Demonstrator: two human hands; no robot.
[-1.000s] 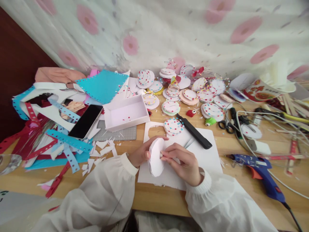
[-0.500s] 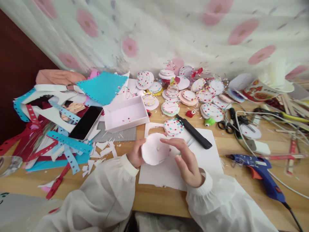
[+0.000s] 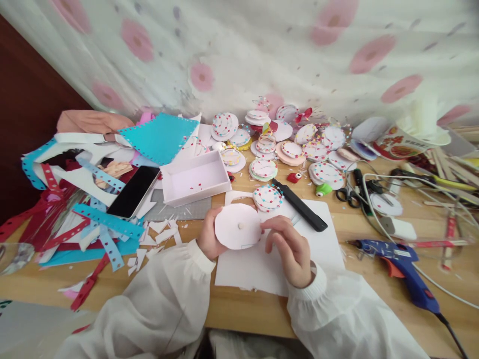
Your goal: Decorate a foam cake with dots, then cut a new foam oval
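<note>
My left hand (image 3: 207, 238) grips a white paper disc (image 3: 237, 227) from behind, face up toward me, with a small bump at its centre. My right hand (image 3: 290, 249) pinches the disc's right edge with curled fingers. Both hands hover over a white sheet (image 3: 318, 244) lying on the wooden table (image 3: 247, 304). A dotted decorated disc (image 3: 268, 197) lies just beyond the held one, and a black utility knife (image 3: 299, 204) rests on the sheet to the right.
Several decorated paper discs (image 3: 292, 149) crowd the back. A white shallow box (image 3: 194, 178), a phone (image 3: 133, 191) and punched blue and red paper strips (image 3: 93, 219) lie left. A blue glue gun (image 3: 400, 262), scissors (image 3: 348, 194) and cables (image 3: 396, 179) lie right.
The disc turned from edge-on to flat-faced toward me. My right hand slid from the disc's face to its right edge, while my left hand stayed behind it.
</note>
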